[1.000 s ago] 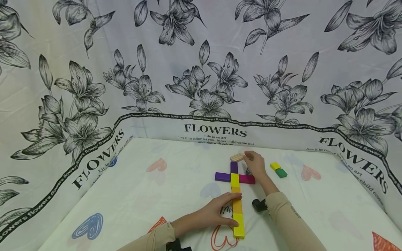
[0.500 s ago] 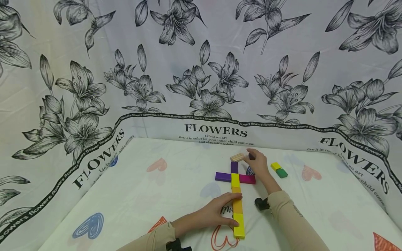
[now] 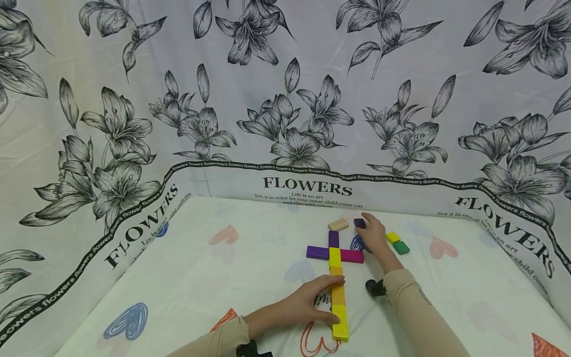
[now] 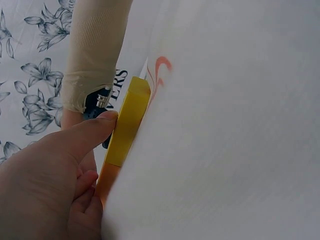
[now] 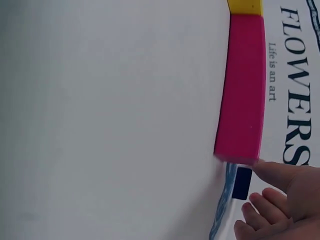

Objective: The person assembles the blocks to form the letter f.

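Observation:
My left hand (image 3: 305,302) rests along the row of yellow and orange blocks. Its thumb touches the near yellow block (image 3: 340,329), and its index finger reaches across the orange block (image 3: 337,293). In the left wrist view the thumb lies against that yellow block's side. Farther off, my right hand (image 3: 373,235) is beside a small dark purple block (image 3: 359,223). The right wrist view shows a gap between this dark block (image 5: 242,183) and the lower fingers; whether the thumb touches it is unclear. Purple blocks (image 3: 317,252) (image 3: 333,239) and a magenta block (image 3: 352,256) meet the far yellow block (image 3: 335,258).
Pale wooden pieces (image 3: 338,224) lie just beyond the far purple block. Right of my right hand are a small yellow block (image 3: 392,237) and a green one (image 3: 401,247). A flower-printed curtain (image 3: 308,124) stands behind the heart-patterned tablecloth (image 3: 258,248).
My right hand has moved right, away from the wooden pieces. The dark purple block, hidden at first, now shows left of its fingers. My left hand has stayed in place.

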Demonstrator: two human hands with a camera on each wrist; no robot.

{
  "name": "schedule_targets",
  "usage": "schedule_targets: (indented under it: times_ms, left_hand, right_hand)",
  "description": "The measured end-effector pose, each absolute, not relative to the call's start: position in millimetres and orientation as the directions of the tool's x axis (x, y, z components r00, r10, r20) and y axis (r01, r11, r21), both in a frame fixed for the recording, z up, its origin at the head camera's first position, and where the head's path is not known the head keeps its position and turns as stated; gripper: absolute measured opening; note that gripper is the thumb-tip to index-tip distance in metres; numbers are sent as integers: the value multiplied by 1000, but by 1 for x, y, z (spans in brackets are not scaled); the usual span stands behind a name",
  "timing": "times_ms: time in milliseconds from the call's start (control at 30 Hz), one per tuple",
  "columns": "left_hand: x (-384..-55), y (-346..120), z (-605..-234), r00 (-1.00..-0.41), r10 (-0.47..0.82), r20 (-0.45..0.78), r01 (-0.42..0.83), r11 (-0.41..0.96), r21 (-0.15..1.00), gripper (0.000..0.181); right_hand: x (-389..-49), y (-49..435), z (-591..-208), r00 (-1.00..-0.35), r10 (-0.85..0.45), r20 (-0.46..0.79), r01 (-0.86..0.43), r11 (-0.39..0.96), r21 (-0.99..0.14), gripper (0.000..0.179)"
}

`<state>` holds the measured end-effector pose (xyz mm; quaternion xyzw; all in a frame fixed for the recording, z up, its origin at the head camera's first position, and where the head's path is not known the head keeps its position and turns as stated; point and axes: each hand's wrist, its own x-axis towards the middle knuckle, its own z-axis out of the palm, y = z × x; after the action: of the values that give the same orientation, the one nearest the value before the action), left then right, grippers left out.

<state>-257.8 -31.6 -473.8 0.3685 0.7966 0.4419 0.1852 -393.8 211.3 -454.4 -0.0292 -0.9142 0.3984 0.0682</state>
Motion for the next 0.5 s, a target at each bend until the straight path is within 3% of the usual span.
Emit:
schedule_targets:
  times_ms: [500]
  left_hand:
    - [-257, -31, -472, -664, 748, 17, 408, 343, 846, 74]
  right_hand:
    - [-402, 227, -458, -1000, 14, -2, 12, 730, -684, 59]
